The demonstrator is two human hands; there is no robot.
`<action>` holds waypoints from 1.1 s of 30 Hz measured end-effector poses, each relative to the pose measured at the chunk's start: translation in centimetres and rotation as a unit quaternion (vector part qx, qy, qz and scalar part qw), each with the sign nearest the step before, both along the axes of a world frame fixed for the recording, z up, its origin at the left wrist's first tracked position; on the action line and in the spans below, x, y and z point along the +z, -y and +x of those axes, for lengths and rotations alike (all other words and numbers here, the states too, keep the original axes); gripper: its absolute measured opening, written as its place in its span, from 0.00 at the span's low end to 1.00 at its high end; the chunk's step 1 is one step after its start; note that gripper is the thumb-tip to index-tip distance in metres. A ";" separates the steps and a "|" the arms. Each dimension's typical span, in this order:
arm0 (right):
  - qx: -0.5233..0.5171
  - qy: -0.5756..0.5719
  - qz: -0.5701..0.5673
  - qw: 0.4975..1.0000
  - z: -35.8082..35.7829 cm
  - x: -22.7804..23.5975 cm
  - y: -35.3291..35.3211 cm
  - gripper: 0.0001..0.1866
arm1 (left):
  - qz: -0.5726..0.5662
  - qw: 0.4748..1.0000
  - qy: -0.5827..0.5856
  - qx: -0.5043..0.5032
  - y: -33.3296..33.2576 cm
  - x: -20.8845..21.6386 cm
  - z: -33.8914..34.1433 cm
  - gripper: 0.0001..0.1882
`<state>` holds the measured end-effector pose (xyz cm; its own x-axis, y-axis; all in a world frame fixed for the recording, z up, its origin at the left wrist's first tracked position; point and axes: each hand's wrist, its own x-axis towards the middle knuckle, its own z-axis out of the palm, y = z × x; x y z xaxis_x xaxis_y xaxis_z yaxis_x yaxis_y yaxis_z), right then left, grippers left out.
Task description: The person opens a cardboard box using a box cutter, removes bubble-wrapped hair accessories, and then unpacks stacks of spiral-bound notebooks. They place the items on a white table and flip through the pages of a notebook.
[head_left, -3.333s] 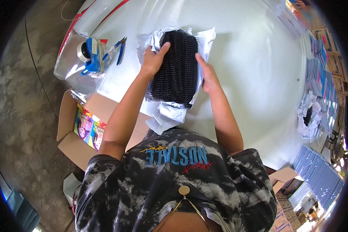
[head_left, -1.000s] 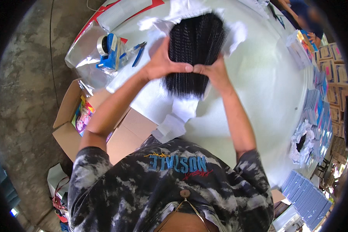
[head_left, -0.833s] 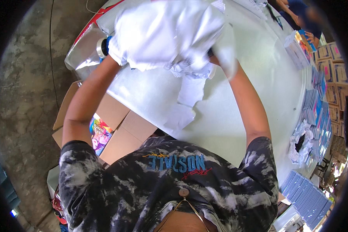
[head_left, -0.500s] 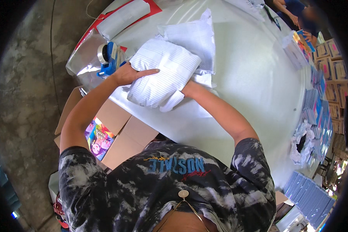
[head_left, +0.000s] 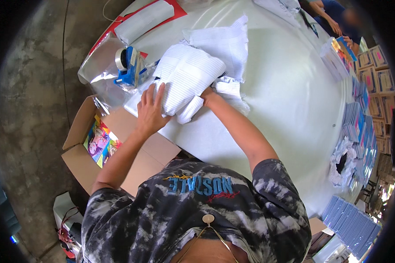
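I see the left hand (head_left: 152,111) against the paper bundle (head_left: 188,69), fingers spread. I can't tell what's grasped by the right hand (head_left: 207,96).

From where I stand the tabletop (head_left: 289,114) is white, with a soft sheen. A blue tape dispenser (head_left: 126,79) stands on it against clear plastic sheeting (head_left: 96,68). Beyond the dispenser, a pale roll (head_left: 145,21) lies on a red sheet (head_left: 178,8). To the dispenser's right, ribbed white wrapping (head_left: 228,44) lies spread, overlapped by a white bundle (head_left: 186,65); whether that touches the tabletop I can't tell.
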<state>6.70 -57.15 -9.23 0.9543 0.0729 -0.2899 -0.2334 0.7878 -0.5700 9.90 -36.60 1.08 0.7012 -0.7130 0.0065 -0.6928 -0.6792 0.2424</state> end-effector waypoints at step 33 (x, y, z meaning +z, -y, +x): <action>-0.070 0.339 -0.808 0.477 -2.6 3.6 -0.4 0.51 | -0.540 0.774 -0.227 0.240 -9.0 1.5 3.3 0.34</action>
